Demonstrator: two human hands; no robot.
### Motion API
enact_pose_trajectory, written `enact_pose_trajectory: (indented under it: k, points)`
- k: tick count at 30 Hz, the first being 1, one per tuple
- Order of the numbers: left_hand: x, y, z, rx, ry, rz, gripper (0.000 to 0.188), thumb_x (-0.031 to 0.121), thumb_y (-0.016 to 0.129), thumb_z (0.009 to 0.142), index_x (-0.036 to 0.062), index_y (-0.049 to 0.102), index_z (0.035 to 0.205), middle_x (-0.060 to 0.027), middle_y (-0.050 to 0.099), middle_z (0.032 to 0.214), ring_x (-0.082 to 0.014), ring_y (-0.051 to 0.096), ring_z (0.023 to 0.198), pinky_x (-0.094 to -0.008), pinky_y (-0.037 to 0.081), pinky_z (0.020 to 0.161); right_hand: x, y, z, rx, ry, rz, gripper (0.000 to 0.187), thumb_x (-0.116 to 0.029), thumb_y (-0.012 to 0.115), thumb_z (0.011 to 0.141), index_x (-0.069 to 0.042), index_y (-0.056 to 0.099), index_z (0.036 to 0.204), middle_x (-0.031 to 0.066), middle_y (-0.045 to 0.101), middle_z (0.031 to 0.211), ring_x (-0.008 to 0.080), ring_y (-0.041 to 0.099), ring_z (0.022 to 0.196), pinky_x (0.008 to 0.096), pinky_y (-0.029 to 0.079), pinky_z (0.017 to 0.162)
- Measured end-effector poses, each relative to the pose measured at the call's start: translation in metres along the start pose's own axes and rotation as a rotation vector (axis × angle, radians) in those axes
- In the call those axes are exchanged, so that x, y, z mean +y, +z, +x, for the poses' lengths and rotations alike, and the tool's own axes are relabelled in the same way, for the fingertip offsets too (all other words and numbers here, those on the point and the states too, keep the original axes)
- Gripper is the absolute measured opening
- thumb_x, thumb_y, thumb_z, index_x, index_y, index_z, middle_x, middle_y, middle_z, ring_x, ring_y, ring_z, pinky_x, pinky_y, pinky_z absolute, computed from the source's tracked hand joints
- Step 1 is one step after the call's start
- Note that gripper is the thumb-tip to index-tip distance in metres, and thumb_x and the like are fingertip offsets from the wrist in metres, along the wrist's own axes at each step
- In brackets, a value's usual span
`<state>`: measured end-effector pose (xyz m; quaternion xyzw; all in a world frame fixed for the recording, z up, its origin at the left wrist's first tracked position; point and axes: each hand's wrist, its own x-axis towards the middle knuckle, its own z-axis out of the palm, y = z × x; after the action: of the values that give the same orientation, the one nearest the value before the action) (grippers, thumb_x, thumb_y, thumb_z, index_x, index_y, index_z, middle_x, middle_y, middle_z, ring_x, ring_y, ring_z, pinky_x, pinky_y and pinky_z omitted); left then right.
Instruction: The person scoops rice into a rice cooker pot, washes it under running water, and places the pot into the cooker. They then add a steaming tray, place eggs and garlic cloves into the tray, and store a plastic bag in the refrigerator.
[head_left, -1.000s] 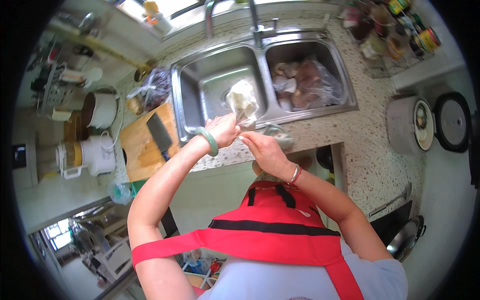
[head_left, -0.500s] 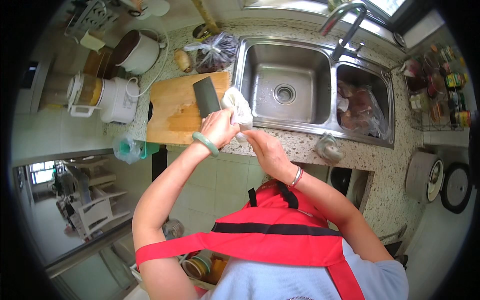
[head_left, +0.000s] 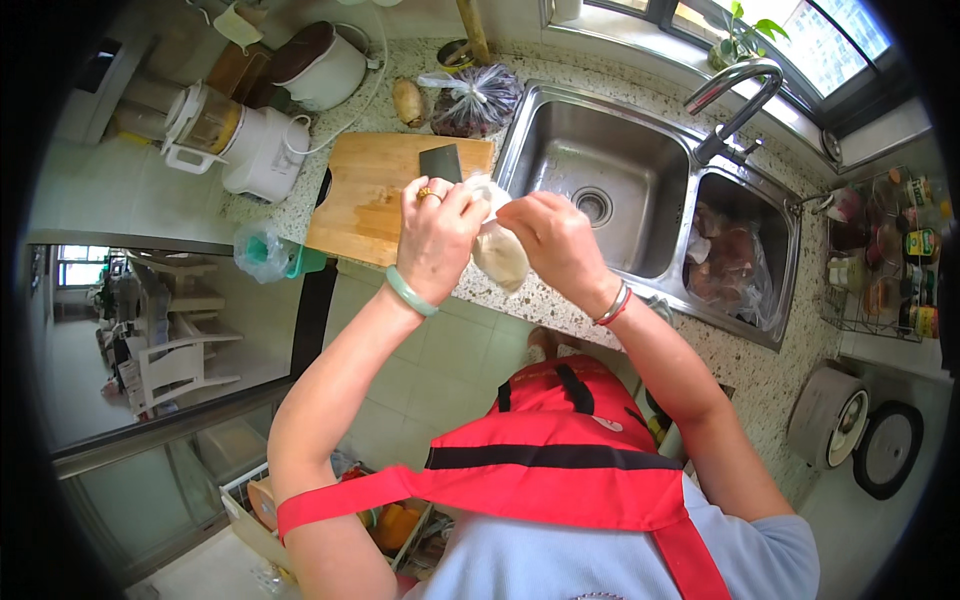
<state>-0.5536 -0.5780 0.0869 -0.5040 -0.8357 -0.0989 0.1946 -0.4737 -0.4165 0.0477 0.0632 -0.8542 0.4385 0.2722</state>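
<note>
A small white plastic bag point(head_left: 501, 258) with something pale in it hangs between my hands, in front of the sink's left corner. My left hand point(head_left: 436, 238) has its fingers closed on the bag's gathered top. Against the same top my right hand point(head_left: 562, 245) pinches the plastic from the other side. What lies inside the bag cannot be made out. Behind my left hand, the dark blade of a cleaver point(head_left: 439, 162) rests on the wooden cutting board point(head_left: 365, 190); its handle is hidden.
A double steel sink point(head_left: 560, 150) with a tap point(head_left: 722, 140) is at the right; a clear bag of reddish meat point(head_left: 735, 260) lies in its smaller basin. Behind the board are a tied bag of dark produce point(head_left: 478, 100) and a brown root point(head_left: 408, 102). A blender point(head_left: 260, 150) stands left.
Both hands and the white bag have come up closer to me, and the bag's rounded lower part now shows below them. The whole view has shifted and tilted.
</note>
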Motion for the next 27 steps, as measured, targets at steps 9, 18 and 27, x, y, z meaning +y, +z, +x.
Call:
enact_pose_trajectory:
  k: [9,18,27]
  points:
    - [0.02,-0.042,0.013,0.107,0.402,-0.008,0.032,0.01,0.069,0.068,0.0082,0.067,0.1,-0.0002,0.06,0.095,-0.0169,0.058,0.083,-0.0374,0.045,0.088,0.016,-0.047,0.03,-0.441,0.497,0.737,0.017,-0.013,0.067,0.085,0.001,0.07,0.095,0.0077,0.07,0.081,0.0095,0.064,0.076,0.0269,0.052,0.07]
    - [0.021,-0.058,-0.004,-0.077,0.322,0.009,0.027,0.008,0.064,0.072,0.003,0.064,0.099,-0.0052,0.058,0.097,-0.0215,0.059,0.087,-0.0335,0.051,0.079,-0.009,-0.028,0.049,-0.477,0.4,0.697,0.02,-0.012,0.068,0.084,0.001,0.068,0.099,0.0106,0.069,0.078,0.0113,0.065,0.073,0.0272,0.053,0.068]
    - [0.012,-0.039,-0.064,-0.034,-0.531,-0.246,0.015,0.004,0.069,0.078,0.0038,0.064,0.091,-0.0101,0.062,0.083,-0.0267,0.064,0.075,-0.0354,0.053,0.066,-0.047,0.012,0.02,-0.585,0.592,0.443,0.023,-0.018,0.067,0.087,0.004,0.07,0.091,0.0107,0.071,0.073,0.0102,0.065,0.06,0.0271,0.052,0.056]
